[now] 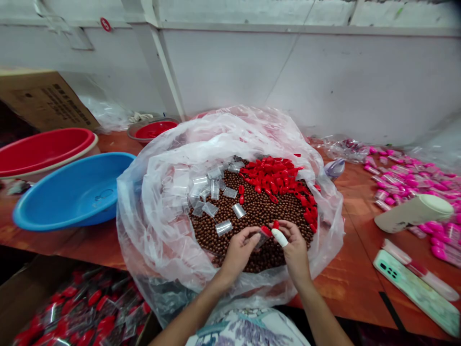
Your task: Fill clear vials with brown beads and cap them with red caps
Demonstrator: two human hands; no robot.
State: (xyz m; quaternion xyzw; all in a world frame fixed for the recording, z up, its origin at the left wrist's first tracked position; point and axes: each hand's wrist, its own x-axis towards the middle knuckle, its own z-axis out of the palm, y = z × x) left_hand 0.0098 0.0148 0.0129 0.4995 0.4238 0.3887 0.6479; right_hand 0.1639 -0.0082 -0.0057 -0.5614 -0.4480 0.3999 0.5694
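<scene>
A big clear plastic bag [151, 202] lies open on the wooden table and holds a heap of small brown balls [255, 211]. Clear little tubes [212, 192] lie on the heap's left side and red caps [277, 175] on its right. My left hand [239, 250] pinches a small clear tube with a red cap [265, 231] over the near edge of the heap. My right hand [293, 245], one finger wrapped in white tape, meets it at the cap and holds another red cap [275, 224] at its fingertips.
A blue basin [72, 192] and a red basin [43, 149] sit at left, a smaller red bowl [154, 129] behind. Pink-capped tubes [414, 178] cover the right side, next to a white cylinder [414, 211] and a phone [414, 288]. Red-capped tubes fill a box [79, 307] below.
</scene>
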